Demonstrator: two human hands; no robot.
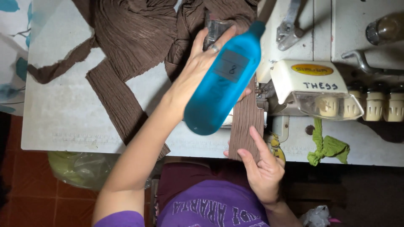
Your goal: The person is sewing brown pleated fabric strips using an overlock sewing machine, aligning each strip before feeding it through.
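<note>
- My left hand (pixel 202 63) is wrapped around a blue plastic bottle (pixel 225 82) and holds it tilted in the air, above the white table (pixel 67 113).
- The bottle hangs over a strip of brown crinkly cloth (pixel 248 122).
- My right hand (pixel 261 166) is open, with its fingers pressing flat on the near end of that strip, at the table's edge.
- More brown cloth (pixel 134 33) lies piled farther back.
- A white sewing machine (pixel 311 84) sits just beside the strip.
- A green rag (pixel 330 149) lies near the machine.
</note>
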